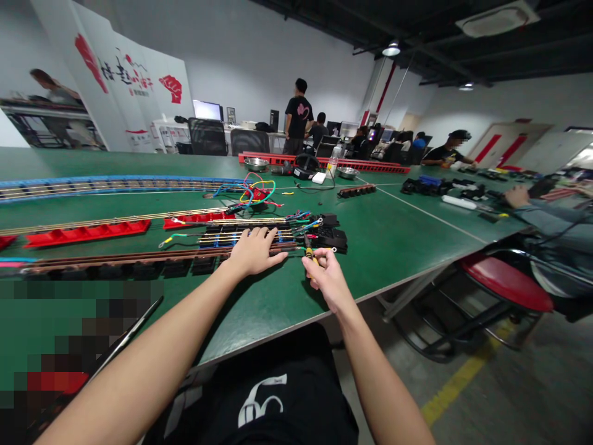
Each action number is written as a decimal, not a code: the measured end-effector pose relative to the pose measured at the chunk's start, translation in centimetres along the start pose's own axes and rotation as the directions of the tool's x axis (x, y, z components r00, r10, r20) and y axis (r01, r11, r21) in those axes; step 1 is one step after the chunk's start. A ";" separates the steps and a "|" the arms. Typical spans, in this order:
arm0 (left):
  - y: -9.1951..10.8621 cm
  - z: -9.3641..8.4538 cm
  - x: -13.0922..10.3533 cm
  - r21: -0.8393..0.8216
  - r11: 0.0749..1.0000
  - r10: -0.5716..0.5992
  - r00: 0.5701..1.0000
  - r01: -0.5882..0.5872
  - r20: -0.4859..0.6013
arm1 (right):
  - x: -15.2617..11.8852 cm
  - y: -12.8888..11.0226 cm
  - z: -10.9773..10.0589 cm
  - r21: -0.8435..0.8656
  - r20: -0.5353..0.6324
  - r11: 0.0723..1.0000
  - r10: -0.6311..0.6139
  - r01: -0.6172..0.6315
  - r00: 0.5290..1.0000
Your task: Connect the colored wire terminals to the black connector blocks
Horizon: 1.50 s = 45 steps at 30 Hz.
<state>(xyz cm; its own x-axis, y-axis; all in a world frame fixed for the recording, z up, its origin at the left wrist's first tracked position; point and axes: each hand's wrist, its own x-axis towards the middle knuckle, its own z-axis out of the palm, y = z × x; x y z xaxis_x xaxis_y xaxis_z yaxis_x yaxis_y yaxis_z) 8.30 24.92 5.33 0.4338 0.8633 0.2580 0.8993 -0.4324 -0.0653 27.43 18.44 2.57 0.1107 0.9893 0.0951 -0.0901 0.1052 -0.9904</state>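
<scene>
- A green tabletop [393,247] spreads across the room, crossed by pale seams.
- Near its front edge, directly before the person, lies a wired rail assembly [215,240].
- The left hand [252,252] rests palm down on the assembly, fingers loosely spread.
- The right hand [327,278] has its fingers closed around a yellow-handled tool [309,252] at the assembly's right end; whether the tip touches is unclear.
- Behind lie red track pieces [92,233], looped wires [264,193] and a blue track strip [115,185].
- Farther back sit a metal bowl [256,164] and a clear bottle [333,164].
- To the right, a red-seated stool [504,283] stands above a yellow floor stripe [467,374].
- Beyond, a person in black [297,117] stands near a printed white panel [152,117], beneath a dark ceiling [426,43].
</scene>
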 end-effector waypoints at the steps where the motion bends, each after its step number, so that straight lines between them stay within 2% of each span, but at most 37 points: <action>1: 0.0 0.0 0.0 -0.002 1.000 0.003 1.000 -0.003 -0.001 | -0.1 0.1 0.1 -0.063 -0.012 0.997 -0.036 0.035 0.999; 4: 0.1 0.0 0.0 -0.005 1.000 0.011 1.000 -0.011 -0.005 | -0.5 0.0 0.3 -0.313 -0.014 0.941 -0.139 0.128 0.990; 8: 0.1 0.1 -0.1 -0.004 1.000 0.007 1.000 -0.007 -0.009 | -1.3 -0.4 0.8 -0.575 -0.010 0.796 -0.236 0.188 0.972; 11: 0.0 0.1 -0.1 -0.003 1.000 0.003 1.000 -0.003 -0.011 | -1.6 -0.4 1.1 -0.658 0.010 0.710 -0.324 0.251 0.946; 16: 0.0 0.1 -0.1 -0.003 1.000 0.014 1.000 -0.014 -0.008 | -1.4 0.9 0.9 -0.734 0.085 0.559 -0.487 0.385 0.869; 19: 0.1 0.1 -0.1 0.006 1.000 0.016 1.000 -0.016 -0.016 | -1.2 1.6 0.7 -0.812 0.109 0.442 -0.526 0.381 0.843; 22: 0.1 0.1 -0.1 0.012 1.000 0.011 1.000 -0.011 -0.015 | -1.2 1.8 0.6 -0.838 0.125 0.399 -0.523 0.371 0.843; 27: 0.1 0.1 -0.1 0.016 1.000 -0.002 1.000 0.002 -0.003 | -1.5 1.4 0.7 -0.827 0.112 0.412 -0.546 0.382 0.830; 31: 0.0 0.2 0.0 0.015 1.000 0.003 1.000 -0.003 -0.005 | -1.8 1.0 0.9 -0.805 0.163 0.408 -0.547 0.431 0.821; 34: 0.0 0.2 0.0 0.008 1.000 0.007 1.000 -0.007 -0.004 | -1.9 0.6 0.8 -0.771 0.152 0.462 -0.536 0.439 0.831; 37: 0.1 0.1 0.0 0.002 1.000 0.007 1.000 -0.007 0.001 | -1.8 0.2 0.6 -0.700 0.113 0.560 -0.526 0.443 0.843; 40: 0.1 -0.1 0.0 0.005 1.000 0.008 1.000 -0.008 0.000 | -1.3 0.2 0.1 -0.552 0.016 0.738 -0.456 0.388 0.890; 43: 0.1 -0.1 0.0 0.002 1.000 0.007 1.000 -0.007 0.001 | -0.6 0.2 -0.4 -0.256 -0.095 0.944 -0.239 0.209 0.966; 45: 0.1 -0.1 0.0 -0.003 1.000 0.005 1.000 -0.005 0.005 | -0.1 0.1 -0.7 0.017 -0.147 0.993 -0.116 0.120 0.982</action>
<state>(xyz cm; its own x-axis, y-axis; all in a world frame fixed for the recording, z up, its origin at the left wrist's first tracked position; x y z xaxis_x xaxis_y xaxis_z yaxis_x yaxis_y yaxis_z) 8.42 24.84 5.36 0.4384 0.8626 0.2524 0.8970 -0.4374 -0.0633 28.12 18.28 2.37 0.2646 0.9448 0.1935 -0.0932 0.2247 -0.9700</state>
